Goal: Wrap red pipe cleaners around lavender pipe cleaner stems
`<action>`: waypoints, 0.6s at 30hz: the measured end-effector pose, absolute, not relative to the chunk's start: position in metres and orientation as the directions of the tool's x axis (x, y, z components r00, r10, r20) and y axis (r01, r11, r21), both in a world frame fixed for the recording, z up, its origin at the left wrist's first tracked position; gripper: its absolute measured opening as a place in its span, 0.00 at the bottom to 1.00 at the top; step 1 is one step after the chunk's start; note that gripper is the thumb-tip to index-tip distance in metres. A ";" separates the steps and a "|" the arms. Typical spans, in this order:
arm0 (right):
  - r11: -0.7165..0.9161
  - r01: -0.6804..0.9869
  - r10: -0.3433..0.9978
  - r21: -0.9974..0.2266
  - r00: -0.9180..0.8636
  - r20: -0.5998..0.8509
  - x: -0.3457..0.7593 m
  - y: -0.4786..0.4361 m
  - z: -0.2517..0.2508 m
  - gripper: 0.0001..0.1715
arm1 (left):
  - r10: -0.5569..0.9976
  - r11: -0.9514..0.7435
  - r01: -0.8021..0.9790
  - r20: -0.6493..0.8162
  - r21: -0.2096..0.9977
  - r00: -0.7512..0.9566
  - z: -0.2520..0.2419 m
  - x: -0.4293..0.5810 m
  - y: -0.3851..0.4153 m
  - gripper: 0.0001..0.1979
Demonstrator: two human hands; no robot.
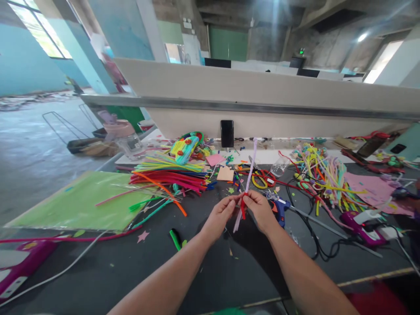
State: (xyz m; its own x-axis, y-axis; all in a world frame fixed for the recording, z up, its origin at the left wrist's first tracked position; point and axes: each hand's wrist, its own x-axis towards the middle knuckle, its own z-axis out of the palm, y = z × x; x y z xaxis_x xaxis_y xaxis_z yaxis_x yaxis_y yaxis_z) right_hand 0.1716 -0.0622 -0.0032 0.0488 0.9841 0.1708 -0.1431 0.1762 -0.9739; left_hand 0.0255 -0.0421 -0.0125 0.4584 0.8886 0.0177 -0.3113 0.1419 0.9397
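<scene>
Between my two hands, above the dark table, a lilac pipe cleaner stands nearly upright, with a short red pipe cleaner at its lower part. My left hand pinches from the left with thumb and forefinger at the red piece. From the other side my right hand grips the lilac stem and the red piece where they meet. Fingers partly hide that joint, so I cannot tell how they are joined. Just right of my right hand lies a blue glue gun. Yellow-handled scissors rest behind my hands.
Bundled coloured pipe cleaners lie at the back left, beside a green sheet in clear plastic. A tangle of pipe-cleaner stems sits to the right. A phone leans on the partition. Purple power strips and cables lie at the sides.
</scene>
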 end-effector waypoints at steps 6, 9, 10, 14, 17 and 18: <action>0.187 -0.192 0.980 -0.963 0.108 0.169 0.179 -0.061 0.000 0.09 | 0.785 0.308 -0.296 -0.066 0.904 0.616 -0.007 0.024 -0.045 0.16; 0.145 -0.282 0.989 -0.948 0.060 0.133 0.180 -0.061 0.002 0.08 | 0.743 0.364 -0.266 -0.107 0.892 0.661 -0.005 0.023 -0.046 0.16; 0.128 -0.304 0.992 -0.944 0.043 0.121 0.180 -0.061 0.002 0.09 | 0.733 0.373 -0.259 -0.111 0.891 0.671 -0.005 0.023 -0.047 0.16; 0.090 -0.308 0.996 -0.947 0.022 0.088 0.178 -0.062 0.001 0.09 | 0.722 0.378 -0.249 -0.115 0.892 0.683 -0.004 0.023 -0.048 0.15; 0.068 -0.281 0.998 -0.957 0.014 0.067 0.176 -0.062 0.001 0.10 | 0.733 0.378 -0.255 -0.119 0.890 0.670 -0.005 0.023 -0.048 0.15; 0.062 -0.279 0.998 -0.958 0.006 0.063 0.176 -0.062 0.000 0.10 | 0.733 0.379 -0.255 -0.120 0.890 0.669 -0.006 0.022 -0.048 0.14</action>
State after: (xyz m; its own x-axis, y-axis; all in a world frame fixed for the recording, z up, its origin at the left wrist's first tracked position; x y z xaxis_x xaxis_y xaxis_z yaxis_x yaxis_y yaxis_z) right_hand 0.1760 -0.0619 0.0005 0.0056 0.9980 0.0633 -0.2787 0.0623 -0.9584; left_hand 0.0223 -0.0475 -0.0056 0.6692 0.7333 -0.1200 -0.2554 0.3787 0.8896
